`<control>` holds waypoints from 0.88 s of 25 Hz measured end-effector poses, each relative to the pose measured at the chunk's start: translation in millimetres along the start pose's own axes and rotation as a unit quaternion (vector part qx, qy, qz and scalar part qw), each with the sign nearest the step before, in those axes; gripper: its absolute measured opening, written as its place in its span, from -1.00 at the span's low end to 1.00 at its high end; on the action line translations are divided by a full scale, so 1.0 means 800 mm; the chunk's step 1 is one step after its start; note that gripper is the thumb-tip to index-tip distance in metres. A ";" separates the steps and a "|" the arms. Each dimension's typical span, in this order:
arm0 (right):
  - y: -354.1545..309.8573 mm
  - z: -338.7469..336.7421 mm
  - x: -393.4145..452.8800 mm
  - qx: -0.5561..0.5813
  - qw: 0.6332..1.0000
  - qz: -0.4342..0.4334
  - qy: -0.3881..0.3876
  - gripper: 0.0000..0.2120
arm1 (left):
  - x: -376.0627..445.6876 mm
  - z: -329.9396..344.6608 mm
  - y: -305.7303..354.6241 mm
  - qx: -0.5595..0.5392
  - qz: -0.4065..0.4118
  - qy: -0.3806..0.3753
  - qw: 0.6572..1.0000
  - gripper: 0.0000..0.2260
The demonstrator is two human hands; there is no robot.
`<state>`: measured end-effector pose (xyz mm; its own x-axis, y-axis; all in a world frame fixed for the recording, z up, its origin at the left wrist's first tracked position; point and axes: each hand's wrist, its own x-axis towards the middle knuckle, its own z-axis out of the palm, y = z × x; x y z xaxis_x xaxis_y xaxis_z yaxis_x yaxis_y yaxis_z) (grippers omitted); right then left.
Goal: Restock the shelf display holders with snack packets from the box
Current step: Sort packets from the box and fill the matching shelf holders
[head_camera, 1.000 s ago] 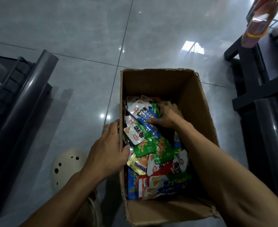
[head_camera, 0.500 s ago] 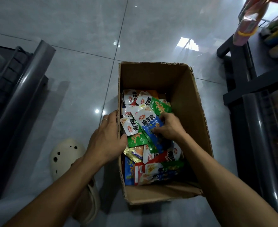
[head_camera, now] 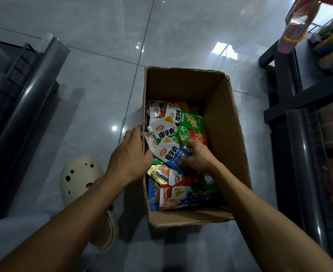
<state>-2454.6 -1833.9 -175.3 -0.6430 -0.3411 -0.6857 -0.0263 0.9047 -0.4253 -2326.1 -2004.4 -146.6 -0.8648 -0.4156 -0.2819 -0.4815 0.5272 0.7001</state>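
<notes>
Moving nearer since a second ago: right hand [head_camera: 198,157], sliding back from the far packets toward the middle of the pile. Now curling down and pinching a blue and white snack packet [head_camera: 172,155] lying on top of the heap. Staying in its place from before: left hand [head_camera: 131,156], fingers bent over the left wall of the cardboard box [head_camera: 228,122], thumb poking inside, holding the box steady on the shiny floor [head_camera: 94,79]. Looking like an early step of the job, with lots of snack packets [head_camera: 178,124] filling the bottom of the box. Not lifting any packet out yet. Waiting at the right edge: dark shelf [head_camera: 291,95], too blurry to tell how full the holders are. Sitting by the left arm: pale shoe [head_camera: 77,177].
</notes>
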 end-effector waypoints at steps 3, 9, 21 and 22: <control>-0.011 -0.007 0.005 0.012 0.999 -0.039 0.013 -0.69 | 0.000 -0.001 0.000 0.001 -0.003 0.000 1.000 -0.48; -0.031 -0.027 0.046 0.020 0.998 0.002 0.067 -0.53 | 0.000 -0.001 -0.001 0.003 -0.007 -0.005 1.000 -0.47; -0.039 -0.023 0.050 0.164 0.986 0.020 0.036 -0.56 | 0.002 -0.002 0.000 0.008 -0.008 -0.005 1.000 -0.49; -0.036 -0.026 0.047 0.173 0.984 0.023 0.026 -0.51 | 0.002 -0.002 0.000 0.006 -0.008 -0.005 1.000 -0.48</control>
<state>-2493.9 -1867.4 -176.8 -0.6766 -0.2806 -0.6808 0.2592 0.7746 -0.5769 -2327.0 -2006.2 -145.9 -0.8582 -0.4170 -0.2994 -0.4972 0.5297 0.6872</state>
